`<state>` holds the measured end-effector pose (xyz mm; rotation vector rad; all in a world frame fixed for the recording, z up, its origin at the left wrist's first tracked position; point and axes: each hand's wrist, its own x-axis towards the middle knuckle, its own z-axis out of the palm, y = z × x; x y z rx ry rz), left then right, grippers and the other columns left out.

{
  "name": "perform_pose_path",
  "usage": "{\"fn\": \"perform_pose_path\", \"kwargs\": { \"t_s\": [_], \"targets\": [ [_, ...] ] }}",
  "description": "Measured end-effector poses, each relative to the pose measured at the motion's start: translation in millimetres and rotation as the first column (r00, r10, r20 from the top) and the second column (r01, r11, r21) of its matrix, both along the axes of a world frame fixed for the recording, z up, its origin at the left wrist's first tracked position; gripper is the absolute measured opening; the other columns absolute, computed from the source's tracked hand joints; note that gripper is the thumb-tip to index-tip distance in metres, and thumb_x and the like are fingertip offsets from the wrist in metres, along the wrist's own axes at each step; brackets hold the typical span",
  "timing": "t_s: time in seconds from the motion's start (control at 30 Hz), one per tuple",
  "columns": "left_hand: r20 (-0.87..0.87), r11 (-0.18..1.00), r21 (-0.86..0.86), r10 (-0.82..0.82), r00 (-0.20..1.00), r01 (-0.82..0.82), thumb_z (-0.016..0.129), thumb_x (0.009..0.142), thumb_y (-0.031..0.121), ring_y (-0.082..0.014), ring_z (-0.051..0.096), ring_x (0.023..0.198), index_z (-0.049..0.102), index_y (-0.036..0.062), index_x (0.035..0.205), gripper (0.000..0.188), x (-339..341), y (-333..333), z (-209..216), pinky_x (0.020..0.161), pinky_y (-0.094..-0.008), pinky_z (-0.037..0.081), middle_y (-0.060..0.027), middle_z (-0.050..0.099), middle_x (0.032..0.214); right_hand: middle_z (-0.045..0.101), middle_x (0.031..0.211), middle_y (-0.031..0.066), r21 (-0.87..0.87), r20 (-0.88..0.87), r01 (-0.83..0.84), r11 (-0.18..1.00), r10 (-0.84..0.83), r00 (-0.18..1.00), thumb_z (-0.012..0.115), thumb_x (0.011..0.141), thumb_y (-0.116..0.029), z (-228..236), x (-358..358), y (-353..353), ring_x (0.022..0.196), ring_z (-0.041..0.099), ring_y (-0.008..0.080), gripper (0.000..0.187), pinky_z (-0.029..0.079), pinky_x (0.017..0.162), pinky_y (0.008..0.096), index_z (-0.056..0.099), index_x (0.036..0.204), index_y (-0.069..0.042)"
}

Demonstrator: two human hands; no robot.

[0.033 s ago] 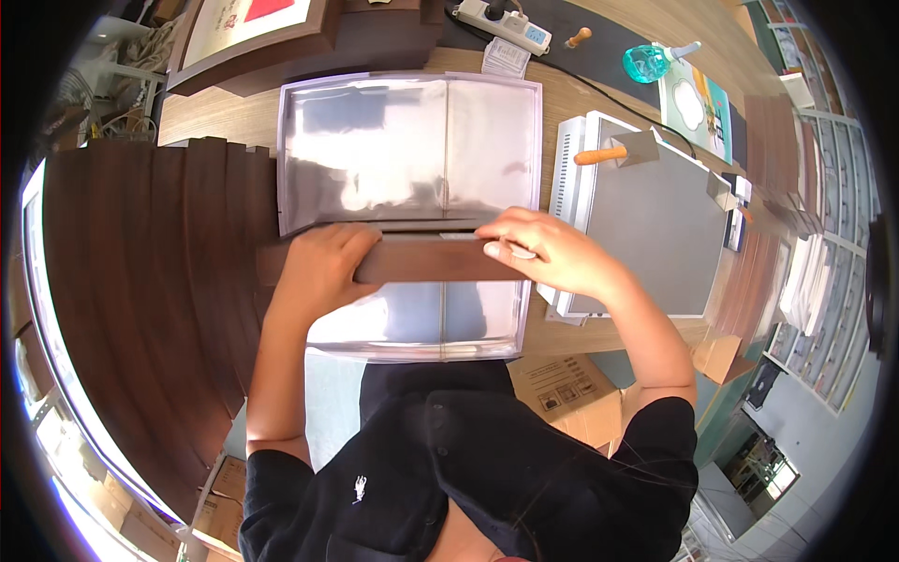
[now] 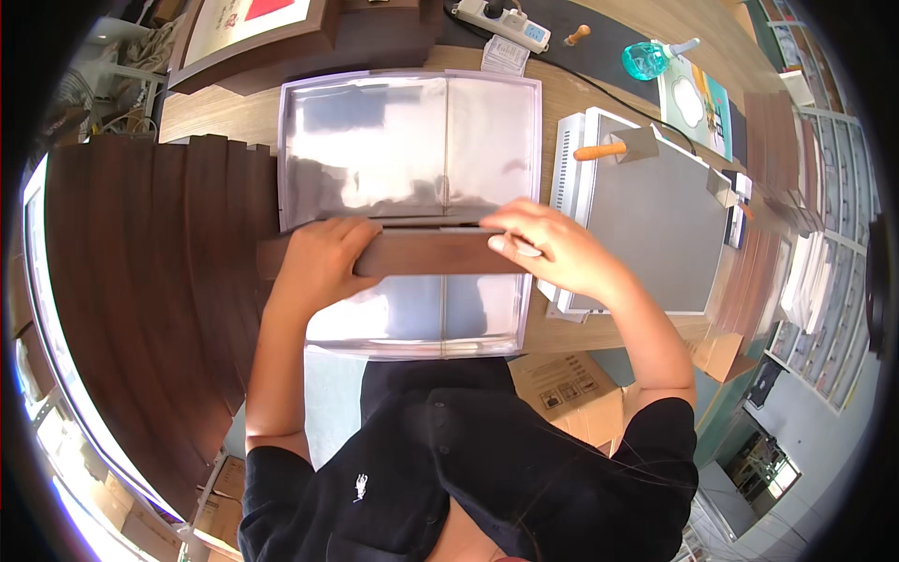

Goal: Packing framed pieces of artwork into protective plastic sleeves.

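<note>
Fingers (image 2: 348, 234) of the left hand (image 2: 320, 267) and the right hand (image 2: 567, 251) grip a brown board (image 2: 431, 253) near its two ends, and I see it going straight across a big shiny sheet (image 2: 403, 140) (it gleams like a mirror) by the edge of the desk (image 2: 562, 94). More brown strips (image 2: 159, 281) stand on the left, and a gray-topped box (image 2: 646, 225) sits on the right.

We see a smooth, low-sheen wood look on the long straight brown board (image 2: 440, 253). The pale rectangular panel (image 2: 375, 140) looks like glossy, mirror-bright plastic film. To us the light-brown desk (image 2: 220, 114) appears wood-grained, the broad flat grey plate (image 2: 646, 225) matt, the rounded teal spray bottle (image 2: 644, 62) translucent plastic, the black shirt (image 2: 552, 450) matt cloth.
</note>
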<state>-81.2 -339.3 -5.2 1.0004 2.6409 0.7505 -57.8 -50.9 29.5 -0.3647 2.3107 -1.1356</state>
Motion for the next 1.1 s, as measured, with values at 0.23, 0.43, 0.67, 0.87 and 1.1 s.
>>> {"fn": "perform_pose_path", "kwargs": {
  "t_s": [0.23,0.43,0.67,0.87,1.1],
  "targets": [
    [-0.020,1.000,-0.018,-0.010,1.000,0.010,0.075,0.057,0.018,-0.0303,0.060,0.072,0.059,0.0065,0.091,0.039,-8,4,2,0.061,-0.0370,0.047,-0.0105,0.062,0.082,0.057,0.082,0.0085,-0.161,-0.415,-0.057,0.985,-0.015,0.910,0.064,0.069,-0.003,-20,100,-37,0.075,0.057,0.0278,0.024,0.047,0.066,0.0375,0.059,0.093,-0.003],
    [-0.066,0.998,-0.039,-0.045,0.997,0.042,0.074,0.061,0.025,-0.0291,0.060,0.070,0.059,0.0070,0.090,0.037,-9,4,0,0.059,-0.0375,0.046,-0.0092,0.062,0.078,0.058,0.091,0.0096,0.064,-0.250,-0.116,0.991,0.129,0.960,0.055,0.076,-0.010,-144,192,-62,0.083,0.056,0.0260,0.021,0.046,0.075,0.0358,0.061,0.096,-0.003],
    [-0.069,0.997,-0.077,-0.027,0.997,0.022,0.078,0.058,0.023,-0.0278,0.062,0.073,0.061,0.0064,0.099,0.047,-10,5,0,0.065,-0.0336,0.049,-0.0105,0.064,0.083,0.057,0.085,0.0072,0.238,-0.207,-0.206,0.949,0.257,0.944,0.049,0.078,-0.014,-180,222,-69,0.082,0.057,0.0229,0.015,0.047,0.069,0.0365,0.059,0.083,-0.004],
    [-0.095,0.995,-0.101,-0.022,0.995,0.012,0.077,0.059,0.021,-0.0287,0.059,0.090,0.059,0.0070,0.105,0.051,-17,8,-1,0.077,-0.0362,0.047,-0.0101,0.061,0.103,0.058,0.081,0.0091,0.176,-0.234,-0.117,0.977,0.157,0.959,0.051,0.077,-0.012,-184,217,-68,0.075,0.057,0.0280,0.012,0.047,0.065,0.0375,0.059,0.082,-0.005],
    [-0.478,0.952,0.165,-0.152,0.865,0.258,0.075,0.066,0.014,-0.0296,0.058,0.094,0.057,0.0070,0.108,0.047,54,20,-1,0.082,-0.0409,0.045,-0.0089,0.059,0.106,0.054,0.066,0.0120,0.041,-0.014,0.139,0.989,-0.138,0.990,0.062,0.074,-0.020,-158,193,-63,0.067,0.056,0.0307,0.020,0.042,0.059,0.0398,0.052,0.066,-0.004]
  ]
}}
